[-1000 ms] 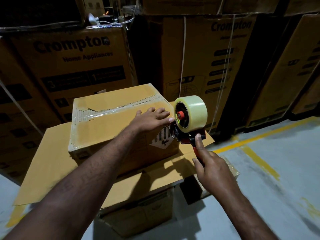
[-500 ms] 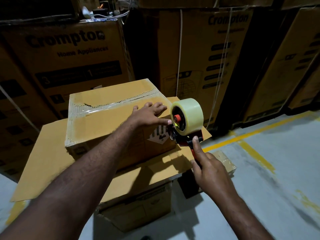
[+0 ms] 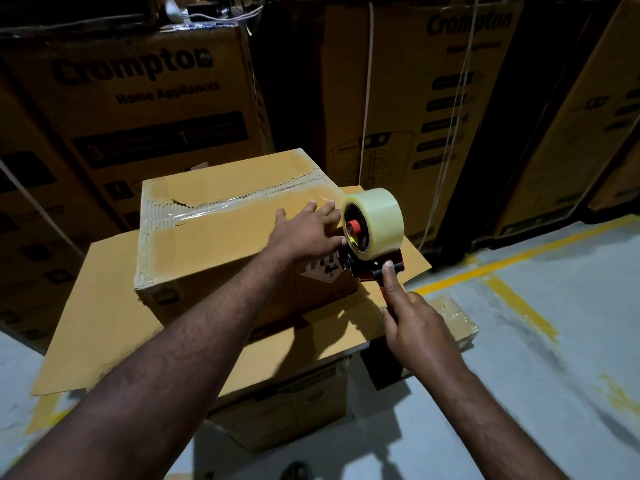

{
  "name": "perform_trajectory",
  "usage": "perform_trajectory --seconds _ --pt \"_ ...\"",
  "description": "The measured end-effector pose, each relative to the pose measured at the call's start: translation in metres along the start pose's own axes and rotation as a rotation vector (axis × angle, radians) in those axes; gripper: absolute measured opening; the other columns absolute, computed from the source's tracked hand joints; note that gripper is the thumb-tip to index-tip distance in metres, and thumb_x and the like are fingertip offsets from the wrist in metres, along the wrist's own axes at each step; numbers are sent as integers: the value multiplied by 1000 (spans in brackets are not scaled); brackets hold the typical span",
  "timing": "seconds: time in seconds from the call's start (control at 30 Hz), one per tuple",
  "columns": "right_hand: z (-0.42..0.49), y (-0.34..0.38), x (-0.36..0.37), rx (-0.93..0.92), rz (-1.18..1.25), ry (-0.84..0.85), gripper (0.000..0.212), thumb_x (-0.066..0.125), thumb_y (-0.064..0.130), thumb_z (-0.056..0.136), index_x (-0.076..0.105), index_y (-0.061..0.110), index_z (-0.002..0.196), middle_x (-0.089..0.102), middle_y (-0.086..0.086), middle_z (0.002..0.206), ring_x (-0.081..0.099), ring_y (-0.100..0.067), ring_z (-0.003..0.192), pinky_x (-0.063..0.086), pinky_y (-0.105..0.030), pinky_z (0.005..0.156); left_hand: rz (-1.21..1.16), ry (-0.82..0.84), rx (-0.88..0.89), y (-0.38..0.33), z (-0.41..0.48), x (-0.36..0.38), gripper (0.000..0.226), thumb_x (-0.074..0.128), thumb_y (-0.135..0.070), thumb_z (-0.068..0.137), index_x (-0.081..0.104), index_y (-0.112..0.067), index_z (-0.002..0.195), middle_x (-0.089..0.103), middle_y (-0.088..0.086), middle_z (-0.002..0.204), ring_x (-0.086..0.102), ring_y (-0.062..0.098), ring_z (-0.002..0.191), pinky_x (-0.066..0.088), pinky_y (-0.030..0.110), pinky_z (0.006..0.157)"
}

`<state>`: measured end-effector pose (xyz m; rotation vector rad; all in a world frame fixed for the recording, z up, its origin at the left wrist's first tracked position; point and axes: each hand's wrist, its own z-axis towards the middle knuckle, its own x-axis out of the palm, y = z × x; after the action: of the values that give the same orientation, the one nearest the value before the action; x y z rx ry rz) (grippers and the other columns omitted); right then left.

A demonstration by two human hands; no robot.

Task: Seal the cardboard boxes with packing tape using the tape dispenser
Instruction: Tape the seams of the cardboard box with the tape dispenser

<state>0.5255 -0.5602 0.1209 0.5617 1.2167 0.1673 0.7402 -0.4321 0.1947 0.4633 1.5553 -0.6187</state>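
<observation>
Left hand (image 3: 304, 232): slides a little farther across the top of the box (image 3: 221, 237), away from its right edge.
Fingers (image 3: 323, 211): bent at that edge a second ago, they now lie flatter and wider spread, tips up near the tape strip (image 3: 242, 202).
Dispenser (image 3: 367, 268): edges closer to the box; the roll (image 3: 379, 216) now meets the far right corner where a small gap showed.
Right hand (image 3: 415, 327): shifts slightly left and up with the dispenser.
View: tips down a little; the cartons (image 3: 145, 98) behind sit higher in frame.
</observation>
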Motion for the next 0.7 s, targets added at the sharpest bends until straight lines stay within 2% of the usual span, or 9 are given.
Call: perform_trajectory --seconds 0.2,0.3,0.37,0.43,0.5,0.6,0.67,0.7 --pt "13 15 -2 66 89 20 80 52 32 102 -7 46 156 59 -5 108 56 -24 100 40 -32 74 -37 -32 -77 -5 -2 -1 66 46 -59 101 26 -38 159 13 -15 169 10 17 157 4 66 121" --pt "17 21 -7 114 128 53 78 52 32 102 -3 45 156 56 -1 95 57 -21 94 45 -32 74 -50 -64 -111 -12 -4 -4 65 50 -55 101 28 -35 159 15 -14 169 12 18 156 6 66 121" --pt "14 27 -5 178 230 88 76 52 33 102 0 46 156 56 2 91 58 -16 84 51 -34 72 -21 -107 -115 -16 -8 0 73 58 -55 97 28 -33 159 16 -13 169 14 18 156 11 67 119" --pt "1 30 8 203 283 98 75 52 34 102 2 48 156 62 -2 96 57 -15 80 52 -34 72 34 -149 -105 -15 -12 7 82 66 -54 91 26 -32 160 17 -11 169 16 19 155 16 68 117" --pt "-9 30 18 208 314 100 76 53 36 101 2 50 155 66 -6 107 61 -19 88 52 -34 75 67 -158 -85 -12 -12 11 86 67 -54 90 23 -32 160 17 -11 169 16 19 155 18 67 117" --pt "-8 19 14 247 343 95 74 55 35 101 7 51 155 65 -4 125 59 -14 91 49 -28 71 42 -149 -40 -3 -10 8 81 56 -57 92 23 -31 161 15 -10 170 16 19 156 16 66 118" --pt "-4 12 2 288 397 93 71 57 31 101 15 46 156 61 1 134 55 -4 82 45 -17 60 32 -171 -42 7 -8 6 76 45 -63 95 23 -32 161 16 -11 169 17 19 155 15 66 118" --pt "-2 9 -4 310 437 86 70 57 29 101 18 43 157 62 2 131 57 -3 75 44 -15 54 41 -194 -50 13 -8 6 74 39 -67 97 24 -33 160 18 -11 169 18 18 155 16 66 118"
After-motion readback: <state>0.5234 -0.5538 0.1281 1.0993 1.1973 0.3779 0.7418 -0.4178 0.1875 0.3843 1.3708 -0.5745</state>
